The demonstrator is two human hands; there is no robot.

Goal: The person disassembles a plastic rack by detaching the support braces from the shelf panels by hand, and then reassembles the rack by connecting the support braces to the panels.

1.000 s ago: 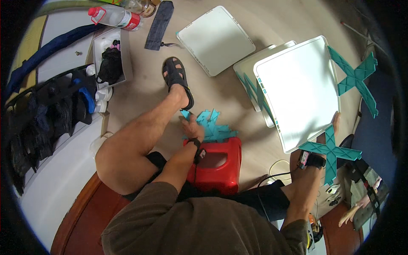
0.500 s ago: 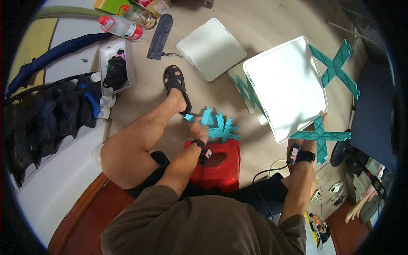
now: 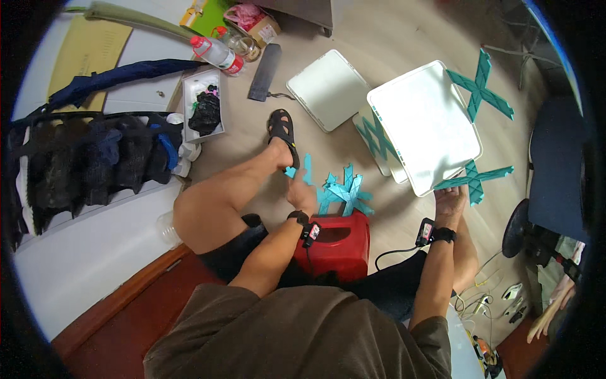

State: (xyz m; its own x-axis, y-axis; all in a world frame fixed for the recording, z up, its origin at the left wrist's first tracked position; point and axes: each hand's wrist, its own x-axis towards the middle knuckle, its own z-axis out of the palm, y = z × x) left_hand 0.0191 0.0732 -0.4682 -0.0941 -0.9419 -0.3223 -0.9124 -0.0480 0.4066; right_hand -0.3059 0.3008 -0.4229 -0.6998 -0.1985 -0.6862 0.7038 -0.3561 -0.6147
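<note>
My left hand [image 3: 302,192] is closed round a teal plastic piece [image 3: 307,165], whose ends stick out past the fingers. Just right of it, several teal X-shaped pieces [image 3: 346,191] lie in a pile by the red plastic stool [image 3: 353,249]. A white square panel [image 3: 424,126] is raised on the right, with one teal cross [image 3: 481,88] at its far right edge and another teal cross [image 3: 473,181] at its near corner. My right hand [image 3: 450,201] grips the panel's near edge beside that nearer cross; its fingertips are partly hidden.
Another white panel [image 3: 328,90] lies flat on the floor beyond. Bottles [image 3: 218,55], a white box of dark items [image 3: 205,107] and a shoe rack [image 3: 95,151] stand left. A black fan-like disc [image 3: 516,227] and loose cables [image 3: 480,303] are at right.
The view has shifted, so most things sit further right. My right hand, mostly hidden under the panel before, now shows at its near edge. My left hand stays by the teal pieces.
</note>
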